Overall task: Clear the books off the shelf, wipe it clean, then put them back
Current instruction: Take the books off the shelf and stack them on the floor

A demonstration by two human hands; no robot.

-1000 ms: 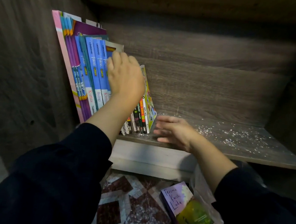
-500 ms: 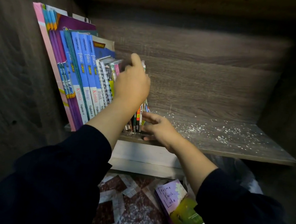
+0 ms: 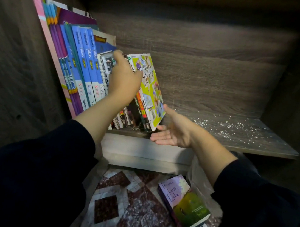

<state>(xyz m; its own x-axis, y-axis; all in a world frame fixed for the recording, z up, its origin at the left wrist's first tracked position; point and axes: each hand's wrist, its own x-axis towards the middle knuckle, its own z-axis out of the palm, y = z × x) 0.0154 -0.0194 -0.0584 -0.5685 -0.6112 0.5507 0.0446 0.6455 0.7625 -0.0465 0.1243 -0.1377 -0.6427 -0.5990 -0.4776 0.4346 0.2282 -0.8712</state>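
Note:
A row of books (image 3: 80,63) leans left against the side wall of a dark wooden shelf (image 3: 235,139). The tall ones are pink, purple and blue; smaller ones stand at the right end. My left hand (image 3: 125,77) reaches over the tops of the small books, fingers curled behind them beside a spiral notebook (image 3: 105,68). The outermost small book (image 3: 151,89), with a green and yellow cover, tilts outward. My right hand (image 3: 173,132) is open, palm up, under and beside its lower corner, thumb against the cover.
White crumbs and dust (image 3: 227,127) are scattered over the bare right half of the shelf board. Below the shelf, a purple and green book (image 3: 182,203) lies on a patterned red and white tiled floor (image 3: 127,212), next to a clear plastic bag (image 3: 199,185).
My left hand has slid to the tops of the small books and tipped them out. The green-covered book now leans toward me. My right hand has turned palm up beneath it.

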